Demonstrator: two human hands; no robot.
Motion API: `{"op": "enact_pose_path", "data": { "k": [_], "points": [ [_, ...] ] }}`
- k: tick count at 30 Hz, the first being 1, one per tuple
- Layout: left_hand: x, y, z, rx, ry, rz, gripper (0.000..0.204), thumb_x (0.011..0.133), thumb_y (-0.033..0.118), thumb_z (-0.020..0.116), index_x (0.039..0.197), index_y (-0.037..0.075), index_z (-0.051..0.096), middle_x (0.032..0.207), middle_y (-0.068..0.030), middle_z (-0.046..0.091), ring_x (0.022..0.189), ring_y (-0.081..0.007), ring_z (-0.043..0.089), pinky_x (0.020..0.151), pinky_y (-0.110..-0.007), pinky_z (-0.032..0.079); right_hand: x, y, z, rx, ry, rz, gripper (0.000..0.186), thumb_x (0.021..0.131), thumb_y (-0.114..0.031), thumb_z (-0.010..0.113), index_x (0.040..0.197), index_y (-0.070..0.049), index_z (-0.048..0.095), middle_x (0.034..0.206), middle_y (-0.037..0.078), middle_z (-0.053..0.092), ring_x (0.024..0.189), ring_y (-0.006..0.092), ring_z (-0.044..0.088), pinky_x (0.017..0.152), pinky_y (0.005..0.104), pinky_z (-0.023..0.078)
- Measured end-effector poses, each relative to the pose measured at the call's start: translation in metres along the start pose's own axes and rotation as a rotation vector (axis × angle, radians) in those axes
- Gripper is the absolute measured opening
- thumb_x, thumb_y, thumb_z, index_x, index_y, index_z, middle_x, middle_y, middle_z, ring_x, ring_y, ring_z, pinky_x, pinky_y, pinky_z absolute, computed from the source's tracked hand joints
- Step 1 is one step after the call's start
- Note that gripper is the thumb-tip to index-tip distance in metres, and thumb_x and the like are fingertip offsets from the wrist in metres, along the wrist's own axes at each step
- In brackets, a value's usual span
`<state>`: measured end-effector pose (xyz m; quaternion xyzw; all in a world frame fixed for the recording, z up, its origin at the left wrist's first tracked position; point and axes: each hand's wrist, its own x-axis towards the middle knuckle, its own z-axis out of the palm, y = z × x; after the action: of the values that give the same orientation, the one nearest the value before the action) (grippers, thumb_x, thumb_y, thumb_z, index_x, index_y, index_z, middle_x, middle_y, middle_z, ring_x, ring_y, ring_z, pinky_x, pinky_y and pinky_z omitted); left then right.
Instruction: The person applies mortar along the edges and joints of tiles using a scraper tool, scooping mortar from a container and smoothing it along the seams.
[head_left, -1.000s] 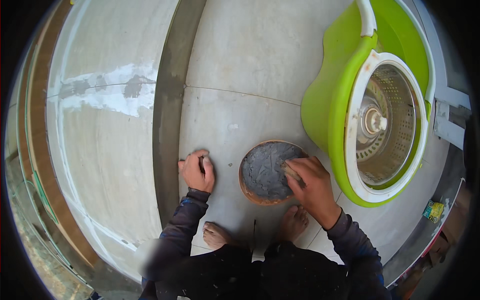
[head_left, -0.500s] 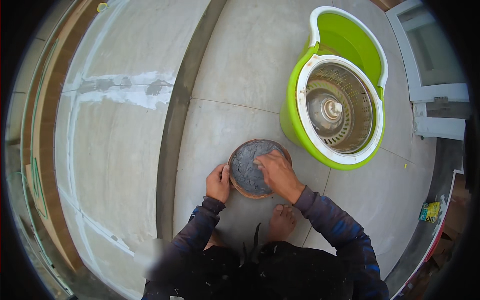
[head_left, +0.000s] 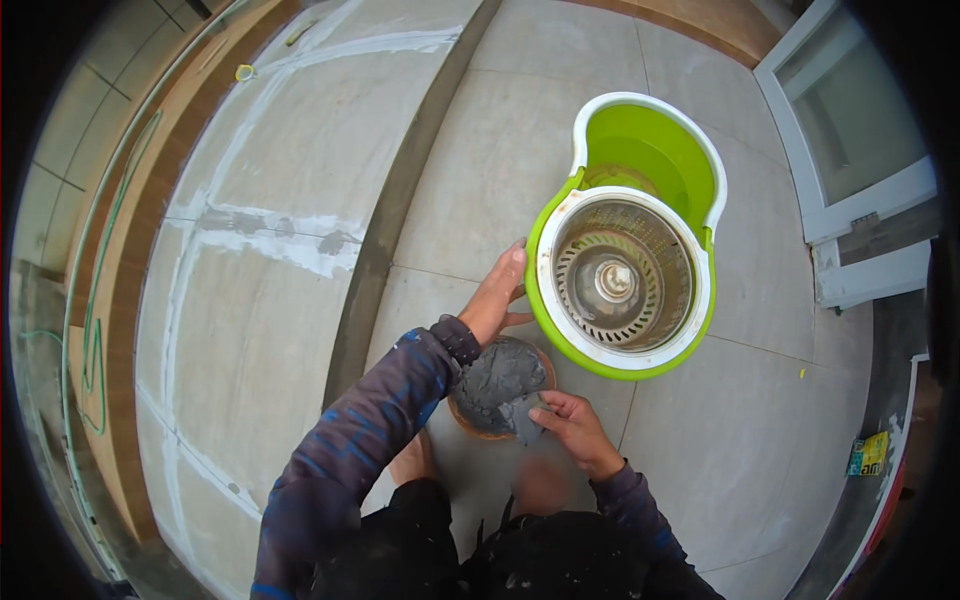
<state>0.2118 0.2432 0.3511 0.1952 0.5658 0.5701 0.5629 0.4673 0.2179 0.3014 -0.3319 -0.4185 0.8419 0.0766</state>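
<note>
A green mop bucket (head_left: 538,325) with a white rim and a perforated metal spin basket (head_left: 590,255) stands ahead of me to the right. My left hand (head_left: 494,295) is stretched out along its left side, fingers extended and thumb apart; the fingertips are at the wall, perhaps touching it. Below that arm sits a round brown bowl (head_left: 478,432) of thick grey paste (head_left: 505,372). At the bowl's near right edge my right hand (head_left: 580,430) pinches a flat scraper (head_left: 522,414) smeared with grey paste. My left sleeve hides the bowl's left part.
A raised tiled step (head_left: 270,320) with white-smeared joints runs along the left. On the far right are a white-framed door (head_left: 850,130) and a yellow-and-blue packet (head_left: 868,455). My bare foot (head_left: 543,482) is close to the bowl.
My left hand has left the bowl's rim and reached forward to the bucket. My right hand has drawn the scraper back to the bowl's near edge. The view has shifted.
</note>
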Motion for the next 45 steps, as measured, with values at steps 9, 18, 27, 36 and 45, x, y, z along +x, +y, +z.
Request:
{"op": "enact_pose_path", "data": {
  "k": [9,18,27,36,45],
  "points": [
    [0.029,-0.001,0.013,0.172,-0.233,0.156,0.062,0.115,0.049,0.038,0.157,0.003,0.043,0.132,-0.0085,0.063,0.118,-0.0142,0.056,0.107,-0.032,0.045,-0.013,-0.01,-0.011,0.029,0.156,-0.089,0.028,0.1,-0.002,0.069,0.128,0.003,0.069,0.113,0.006,0.077,0.098,0.0085,0.069,0.09,0.0252,0.054],
    [0.059,0.017,0.025,0.138,-0.286,0.359,0.057,0.115,0.043,0.043,0.151,-0.001,0.046,0.12,-0.0099,0.065,0.109,-0.0159,0.058,0.102,-0.034,0.047,0.008,-0.072,0.023,-0.298,0.138,-0.014,0.026,0.1,-0.003,0.071,0.125,0.003,0.07,0.112,0.004,0.077,0.096,0.008,0.068,0.087,0.0263,0.055],
    [0.074,0.048,-0.015,0.292,-0.39,0.446,0.057,0.112,0.042,0.048,0.147,-0.003,0.048,0.127,-0.0235,0.065,0.12,-0.034,0.063,0.108,-0.043,0.047,0.031,-0.173,0.079,-0.82,-0.065,0.269,0.018,0.101,-0.006,0.071,0.117,0.001,0.07,0.101,0.003,0.074,0.09,0.0067,0.063,0.08,0.027,0.052],
    [-0.059,0.083,-0.18,0.644,-0.122,0.571,0.017,0.095,0.012,0.074,0.107,0.005,0.065,0.101,-0.0138,0.067,0.096,-0.0348,0.066,0.085,-0.042,0.053,0.176,-0.163,0.135,-0.404,0.016,-0.045,0.025,0.101,-0.001,0.067,0.126,0.002,0.065,0.108,0.004,0.074,0.094,0.0082,0.065,0.087,0.0273,0.053],
    [-0.13,0.019,-0.26,1.035,0.573,0.423,0.029,0.09,0.001,0.069,0.119,0.004,0.067,0.117,-0.017,0.068,0.112,-0.0389,0.063,0.099,-0.046,0.048,0.236,-0.146,0.161,-0.014,0.025,-0.145,0.029,0.102,-0.002,0.065,0.131,0.003,0.063,0.12,0.008,0.074,0.106,0.0144,0.068,0.096,0.0316,0.053]
  ]
}}
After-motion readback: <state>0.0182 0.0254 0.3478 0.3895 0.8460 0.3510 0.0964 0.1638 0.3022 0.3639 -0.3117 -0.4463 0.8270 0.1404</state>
